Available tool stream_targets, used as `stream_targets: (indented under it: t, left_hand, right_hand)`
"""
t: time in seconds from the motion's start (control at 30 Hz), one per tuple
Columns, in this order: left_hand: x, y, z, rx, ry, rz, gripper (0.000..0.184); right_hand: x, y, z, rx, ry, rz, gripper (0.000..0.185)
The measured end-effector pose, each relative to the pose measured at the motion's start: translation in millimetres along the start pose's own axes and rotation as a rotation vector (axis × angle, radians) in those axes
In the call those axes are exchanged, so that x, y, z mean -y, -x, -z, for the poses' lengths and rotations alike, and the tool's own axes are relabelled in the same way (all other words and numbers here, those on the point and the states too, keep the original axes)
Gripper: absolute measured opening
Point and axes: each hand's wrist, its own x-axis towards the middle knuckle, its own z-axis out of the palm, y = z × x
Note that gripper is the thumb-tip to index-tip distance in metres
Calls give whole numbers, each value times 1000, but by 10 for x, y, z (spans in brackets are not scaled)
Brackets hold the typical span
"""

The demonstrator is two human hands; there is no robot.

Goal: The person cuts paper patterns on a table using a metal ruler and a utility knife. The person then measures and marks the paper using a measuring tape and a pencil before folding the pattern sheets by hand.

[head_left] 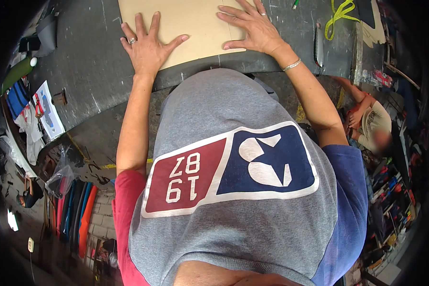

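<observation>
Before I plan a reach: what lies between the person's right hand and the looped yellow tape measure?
In the head view, a slim, ridged silver tool lies between the right hand and the tape measure.

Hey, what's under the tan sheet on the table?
The dark table shows past the left, right and near edges of the tan sheet. Whatever lies directly beneath can't be seen: the sheet covers it. The left hand and right hand hide parts of its side edges.
</observation>
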Motion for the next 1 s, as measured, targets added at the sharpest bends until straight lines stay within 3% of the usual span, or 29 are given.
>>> stream_targets:
  t: [0.37,0.47,0.57,0.73,1.0]
  left_hand:
    - [5,9,-33,29,-10,2,114]
    - [15,-9,-40,63,2,10,114]
    - [-3,-31,17,103,3,25,115]
    - [-17,-14,31,98,18,23,116]
    - [-16,-155,74,124,33,8,106]
  right_hand:
    - [29,-7,21,12,31,-7,97]
    - [103,-83,107,109,44,-74,97]
    - [388,-316,333,212,216,-106,74]
    - [283,-703,150,172,36,-82,77]
    - [301,-772,184,226,75,-100,108]
